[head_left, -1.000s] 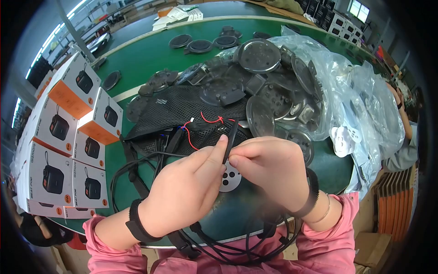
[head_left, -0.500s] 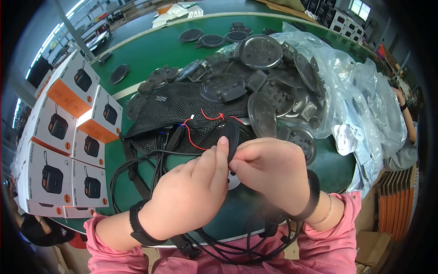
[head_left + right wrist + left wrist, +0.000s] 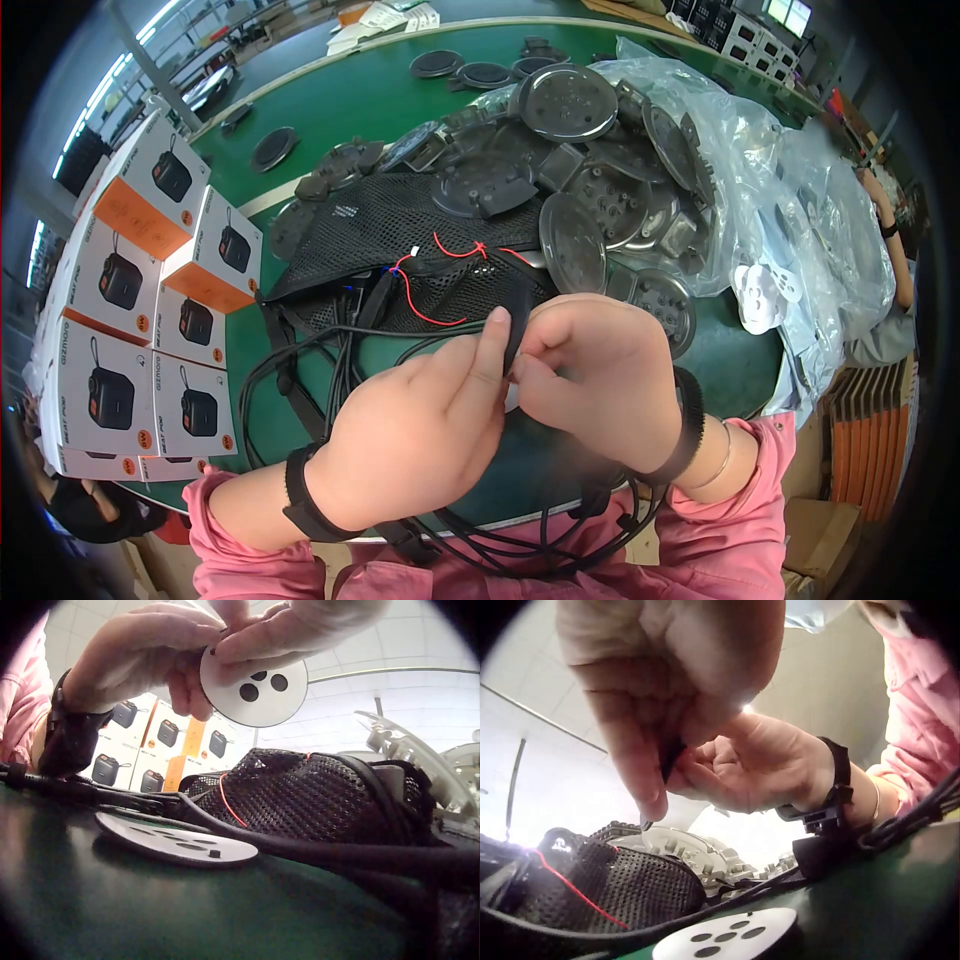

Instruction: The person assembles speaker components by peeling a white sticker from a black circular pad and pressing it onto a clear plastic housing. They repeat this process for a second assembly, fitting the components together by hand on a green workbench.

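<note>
Both hands meet over the near part of the table at a thin round disc, white with black round spots on one face and dark on the other. My left hand grips it at the side, index finger stretched along the dark face. My right hand has thumb and fingertips curled together at the white face, pinching near its edge. A small dark spot shows at those fingertips. Below the hands, a similar white disc lies on the table, with a small black bit on it.
Behind the hands lies a black mesh pouch with red string. Beyond it, dark round plastic parts are piled beside a clear plastic bag. Speaker boxes are stacked at left. Black cables loop around the near table.
The held disc showed its edge, then turned its dark face broadly to the head view, and is now narrower again. Both hands stay close together, with the right thumb slightly shifted.
</note>
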A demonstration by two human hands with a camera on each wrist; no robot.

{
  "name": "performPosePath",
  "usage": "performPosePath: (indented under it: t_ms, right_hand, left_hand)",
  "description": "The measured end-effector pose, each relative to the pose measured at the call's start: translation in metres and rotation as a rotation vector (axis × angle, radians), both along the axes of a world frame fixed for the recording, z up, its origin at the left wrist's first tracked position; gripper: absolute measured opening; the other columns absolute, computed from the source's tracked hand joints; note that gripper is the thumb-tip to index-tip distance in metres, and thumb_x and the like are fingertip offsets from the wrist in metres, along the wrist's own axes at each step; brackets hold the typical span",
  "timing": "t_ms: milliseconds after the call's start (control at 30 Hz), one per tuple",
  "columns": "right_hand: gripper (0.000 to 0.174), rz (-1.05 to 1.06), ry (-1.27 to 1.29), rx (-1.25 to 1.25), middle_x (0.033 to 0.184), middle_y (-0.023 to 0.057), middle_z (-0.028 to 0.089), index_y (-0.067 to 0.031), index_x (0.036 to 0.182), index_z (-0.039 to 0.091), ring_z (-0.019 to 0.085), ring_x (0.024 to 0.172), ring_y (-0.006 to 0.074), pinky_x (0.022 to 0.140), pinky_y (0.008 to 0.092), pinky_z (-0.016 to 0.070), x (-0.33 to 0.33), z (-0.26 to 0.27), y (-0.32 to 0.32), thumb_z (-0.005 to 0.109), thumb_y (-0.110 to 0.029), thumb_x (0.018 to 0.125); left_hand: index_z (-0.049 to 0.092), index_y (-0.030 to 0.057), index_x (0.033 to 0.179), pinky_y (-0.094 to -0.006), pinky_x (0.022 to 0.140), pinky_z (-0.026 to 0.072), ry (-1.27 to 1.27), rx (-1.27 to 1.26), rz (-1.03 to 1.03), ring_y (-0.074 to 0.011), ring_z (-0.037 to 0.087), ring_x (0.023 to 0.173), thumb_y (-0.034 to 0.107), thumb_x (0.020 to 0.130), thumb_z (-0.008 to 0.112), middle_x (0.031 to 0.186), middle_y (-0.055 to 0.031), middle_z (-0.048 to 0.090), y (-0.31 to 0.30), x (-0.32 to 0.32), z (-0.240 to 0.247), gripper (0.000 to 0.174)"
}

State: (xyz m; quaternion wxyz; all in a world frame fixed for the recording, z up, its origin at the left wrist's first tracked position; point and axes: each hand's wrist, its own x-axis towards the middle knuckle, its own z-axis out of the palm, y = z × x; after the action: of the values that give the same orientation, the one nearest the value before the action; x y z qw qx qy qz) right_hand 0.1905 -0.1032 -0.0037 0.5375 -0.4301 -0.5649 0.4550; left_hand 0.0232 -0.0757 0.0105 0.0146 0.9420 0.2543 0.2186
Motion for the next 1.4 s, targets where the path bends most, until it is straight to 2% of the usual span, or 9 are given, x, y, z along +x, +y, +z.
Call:
performPosePath:
  t_ms: [267, 333, 433, 633, 767, 833, 900, 1067, 1400]
  right_hand:
    - [0.007, 0.122, 0.228, -0.212, 0.076, 0.0039, 0.058, 0.0035, 0.081, 0.056, 0.058, 0.068, 0.0064, 0.058, 0.0175, 0.0463, 0.004, 0.002, 0.002, 0.058, 0.002, 0.075]
    - [0.008, 0.146, 0.373, -0.357, 0.075, 0.0057, 0.059, 0.0032, 0.083, 0.056, 0.058, 0.066, 0.0088, 0.057, 0.0194, 0.0462, 0.006, 0.008, 0.002, 0.056, 0.005, 0.075]
    - [0.009, 0.266, 0.443, -0.336, 0.076, 0.0092, 0.059, 0.0037, 0.085, 0.055, 0.058, 0.065, 0.0133, 0.055, 0.0225, 0.0471, 0.015, 0.003, 0.005, 0.052, 0.002, 0.076]
    - [0.027, 0.381, 0.919, 0.043, 0.08, 0.0165, 0.059, 0.0084, 0.091, 0.051, 0.059, 0.064, 0.0208, 0.057, 0.0325, 0.0502, 0.053, 0.035, -0.011, 0.047, -0.007, 0.069]
    - [0.02, -0.437, 0.288, 0.42, 0.075, 0.0131, 0.058, 0.0053, 0.082, 0.051, 0.055, 0.062, 0.0153, 0.058, 0.0243, 0.0448, 0.105, 0.061, -0.05, 0.041, -0.007, 0.069]
    - [0.008, -0.774, -0.309, 0.257, 0.064, 0.002, 0.054, 0.0005, 0.073, 0.052, 0.047, 0.055, 0.0091, 0.053, 0.0212, 0.0377, 0.144, 0.058, -0.057, 0.044, -0.002, 0.074]
    - [0.005, -0.987, -0.795, 0.095, 0.058, 0.0029, 0.052, -0.001, 0.07, 0.052, 0.048, 0.053, 0.0106, 0.049, 0.0236, 0.0369, 0.174, 0.039, -0.055, 0.049, -0.005, 0.072]
    - [0.011, -0.879, -1.234, -0.05, 0.069, 0.015, 0.059, -0.0017, 0.075, 0.059, 0.058, 0.066, 0.0298, 0.059, 0.0354, 0.0455, 0.188, 0.008, -0.048, 0.054, -0.011, 0.071]
    - [0.018, -0.667, -1.2, -0.081, 0.078, 0.0179, 0.061, -0.0002, 0.083, 0.063, 0.058, 0.075, 0.0326, 0.068, 0.037, 0.0464, 0.182, 0.013, -0.042, 0.049, -0.006, 0.072]
  left_hand:
    - [0.055, -0.007, 0.101, -0.0293, 0.051, 0.044, -0.366, -0.555, -0.085, -0.0236, 0.055, 0.056, -0.001, 0.073, 0.054, 0.066, -0.013, 0.052, 0.009, -0.004, 0.01, 0.029]
    - [0.056, -0.0074, 0.1, -0.0228, 0.058, 0.0466, -0.253, -0.746, -0.014, -0.0162, 0.06, 0.066, -0.002, 0.08, 0.046, 0.074, -0.0106, 0.06, 0.012, -0.011, 0.017, 0.023]
    - [0.06, -0.0039, 0.083, -0.0216, 0.052, 0.044, -0.613, -1.076, 0.172, -0.0111, 0.057, 0.058, 0.003, 0.081, 0.05, 0.064, -0.0056, 0.057, 0.011, -0.01, 0.013, 0.011]
    - [0.056, -0.005, 0.09, -0.0208, 0.056, 0.0476, -0.72, -1.22, 0.222, -0.0112, 0.059, 0.058, 0.008, 0.088, 0.043, 0.067, -0.0081, 0.062, 0.014, -0.019, 0.026, 0.018]
    - [0.055, -0.0073, 0.093, -0.0213, 0.054, 0.0483, -0.735, -1.156, 0.177, -0.0138, 0.06, 0.059, 0.008, 0.089, 0.041, 0.073, -0.0112, 0.061, 0.009, -0.02, 0.026, 0.021]
    - [0.054, -0.008, 0.094, -0.0212, 0.053, 0.0482, -0.777, -1.139, 0.17, -0.0145, 0.06, 0.058, 0.007, 0.089, 0.04, 0.075, -0.0121, 0.061, 0.008, -0.02, 0.023, 0.021]
    - [0.054, -0.0089, 0.093, -0.0215, 0.051, 0.0479, -0.762, -1.042, 0.196, -0.0148, 0.06, 0.055, 0.007, 0.088, 0.04, 0.072, -0.0116, 0.061, 0.008, -0.018, 0.023, 0.022]
    - [0.055, -0.0085, 0.089, -0.0214, 0.051, 0.0475, -0.772, -1.049, 0.193, -0.0139, 0.059, 0.052, 0.008, 0.088, 0.04, 0.065, -0.0101, 0.06, 0.01, -0.016, 0.022, 0.022]
    - [0.054, -0.0072, 0.093, -0.0218, 0.049, 0.0468, -0.684, -1.0, 0.151, -0.0141, 0.058, 0.051, 0.009, 0.088, 0.041, 0.066, -0.0102, 0.06, 0.011, -0.016, 0.012, 0.021]
